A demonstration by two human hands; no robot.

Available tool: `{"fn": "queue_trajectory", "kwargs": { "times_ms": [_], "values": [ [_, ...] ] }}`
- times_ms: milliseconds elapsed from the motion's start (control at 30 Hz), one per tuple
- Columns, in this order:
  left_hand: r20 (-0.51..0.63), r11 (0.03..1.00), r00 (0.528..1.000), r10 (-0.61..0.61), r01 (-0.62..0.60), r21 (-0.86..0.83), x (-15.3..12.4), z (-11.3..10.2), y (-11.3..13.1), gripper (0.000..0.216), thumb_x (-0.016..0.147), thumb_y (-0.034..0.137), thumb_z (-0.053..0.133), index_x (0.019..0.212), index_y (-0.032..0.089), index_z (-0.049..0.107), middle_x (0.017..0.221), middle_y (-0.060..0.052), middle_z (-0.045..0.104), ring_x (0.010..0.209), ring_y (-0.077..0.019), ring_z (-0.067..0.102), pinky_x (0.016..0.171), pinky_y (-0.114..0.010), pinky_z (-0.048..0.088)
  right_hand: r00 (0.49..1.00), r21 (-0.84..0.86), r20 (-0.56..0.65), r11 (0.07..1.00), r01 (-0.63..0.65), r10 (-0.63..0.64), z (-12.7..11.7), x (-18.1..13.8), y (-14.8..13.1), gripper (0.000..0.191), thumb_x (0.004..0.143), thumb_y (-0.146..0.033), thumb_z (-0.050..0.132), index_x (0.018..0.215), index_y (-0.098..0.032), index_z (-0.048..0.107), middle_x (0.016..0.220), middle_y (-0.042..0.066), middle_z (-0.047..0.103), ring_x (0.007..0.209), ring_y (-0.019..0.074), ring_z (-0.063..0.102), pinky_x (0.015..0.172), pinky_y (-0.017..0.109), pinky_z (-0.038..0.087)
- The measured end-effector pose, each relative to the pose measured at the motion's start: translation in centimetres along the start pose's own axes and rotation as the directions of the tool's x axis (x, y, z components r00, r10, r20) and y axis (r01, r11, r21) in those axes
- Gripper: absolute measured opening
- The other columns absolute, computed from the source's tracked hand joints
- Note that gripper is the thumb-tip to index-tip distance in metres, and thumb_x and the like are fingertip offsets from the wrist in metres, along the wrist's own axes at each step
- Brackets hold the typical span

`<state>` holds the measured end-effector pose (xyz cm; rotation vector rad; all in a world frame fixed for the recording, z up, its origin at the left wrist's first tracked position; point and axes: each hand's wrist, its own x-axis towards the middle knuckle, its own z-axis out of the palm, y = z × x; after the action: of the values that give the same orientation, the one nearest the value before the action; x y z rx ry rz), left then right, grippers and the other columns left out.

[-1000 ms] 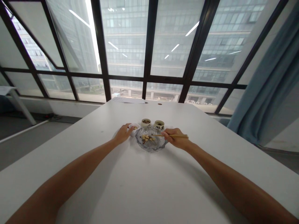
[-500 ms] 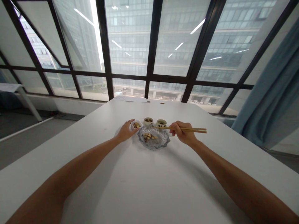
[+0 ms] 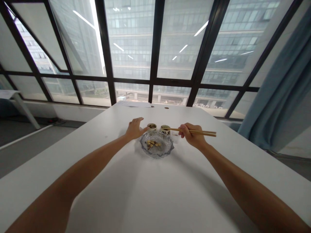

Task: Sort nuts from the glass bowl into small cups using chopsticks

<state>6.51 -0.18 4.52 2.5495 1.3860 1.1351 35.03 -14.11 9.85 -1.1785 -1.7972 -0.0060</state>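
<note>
My right hand (image 3: pixel 193 134) grips a pair of wooden chopsticks (image 3: pixel 204 132). Their tips reach left to the mouth of the right small cup (image 3: pixel 166 132), which has dark markings on its side. My left hand (image 3: pixel 136 128) is raised with thumb and fingers apart, its thumb close to the left small cup (image 3: pixel 152 128), which has dark contents. No held thing shows in it. The small white bowl seen earlier is out of sight, perhaps behind this hand. In front of the cups sits a scalloped clear glass bowl (image 3: pixel 162 152) with several yellowish and dark pieces at its left.
The white table (image 3: pixel 150 194) stretches toward a dark-framed window (image 3: pixel 131 48). Papers (image 3: pixel 134 104) lie at its far edge. A blue curtain (image 3: pixel 274 97) hangs on the right, and another table (image 3: pixel 14 94) stands at the left.
The chopstick tips have gone from over the glass bowl's back rim to the right cup. My left hand has shifted toward the left cup; the white bowl beside it no longer shows.
</note>
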Motion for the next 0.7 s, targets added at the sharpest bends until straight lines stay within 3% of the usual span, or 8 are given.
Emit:
{"fn": "queue_trajectory", "kwargs": {
  "times_ms": [67,133,233,333,433,700],
  "values": [
    [0.119,0.992,0.987,0.109,-0.115,0.046,1.9,0.9,2.7,0.065,0.084,0.055,0.061,0.136,0.018,0.051,0.142,-0.014,0.054,0.135,-0.029,0.044,0.115,-0.047,0.028,0.998,0.005,-0.04,0.999,-0.041,0.041,-0.3,0.1,0.8,0.058,0.095,-0.065,0.042,0.071,-0.018,0.065,0.058,0.006,0.068,0.045,0.0156,0.061,0.047,0.027,0.049],
    [0.279,0.983,0.951,0.136,-0.164,0.079,3.7,2.3,5.1,0.07,0.081,0.057,0.063,0.138,0.018,0.049,0.143,-0.015,0.053,0.136,-0.03,0.042,0.116,-0.051,0.022,0.998,-0.01,-0.049,0.999,-0.043,0.042,-0.7,0.2,1.4,0.057,0.094,-0.065,0.042,0.072,-0.018,0.065,0.059,0.006,0.068,0.045,0.0159,0.061,0.047,0.028,0.049],
    [0.448,0.977,0.89,0.088,-0.164,0.134,5.7,4.4,7.5,0.078,0.078,0.061,0.062,0.141,0.017,0.046,0.144,-0.017,0.052,0.137,-0.0333,0.041,0.115,-0.056,0.018,1.0,-0.051,-0.028,0.999,-0.016,0.014,-1.2,0.3,1.9,0.057,0.095,-0.064,0.042,0.069,-0.019,0.064,0.058,0.006,0.068,0.047,0.0163,0.061,0.049,0.028,0.049],
    [0.546,0.973,0.838,0.0,-0.127,0.195,6.9,5.8,8.5,0.069,0.078,0.063,0.059,0.131,0.019,0.056,0.132,-0.017,0.062,0.128,-0.0354,0.051,0.111,-0.056,0.026,1.0,-0.091,-0.004,0.996,-0.004,0.003,-1.4,0.3,2.1,0.058,0.095,-0.066,0.04,0.067,-0.02,0.063,0.057,0.005,0.066,0.048,0.0166,0.061,0.05,0.028,0.048],
    [0.585,0.98,0.811,-0.026,-0.096,0.176,7.5,6.2,8.7,0.055,0.077,0.061,0.06,0.116,0.022,0.067,0.121,-0.013,0.069,0.117,-0.0332,0.06,0.104,-0.049,0.036,1.0,-0.131,0.016,0.991,0.008,-0.006,-1.3,0.2,2.3,0.059,0.095,-0.066,0.039,0.067,-0.02,0.063,0.056,0.005,0.065,0.048,0.0165,0.061,0.051,0.028,0.047],
    [0.481,0.996,0.876,0.029,-0.064,0.055,7.6,6.2,8.6,0.06,0.062,0.05,0.077,0.114,0.021,0.068,0.108,-0.007,0.073,0.105,-0.0279,0.065,0.094,-0.036,0.046,0.998,-0.147,0.057,0.989,0.028,-0.02,0.2,-0.4,3.6,0.06,0.095,-0.067,0.035,0.07,-0.02,0.063,0.057,0.005,0.064,0.05,0.0162,0.058,0.052,0.027,0.043]
  ]
}}
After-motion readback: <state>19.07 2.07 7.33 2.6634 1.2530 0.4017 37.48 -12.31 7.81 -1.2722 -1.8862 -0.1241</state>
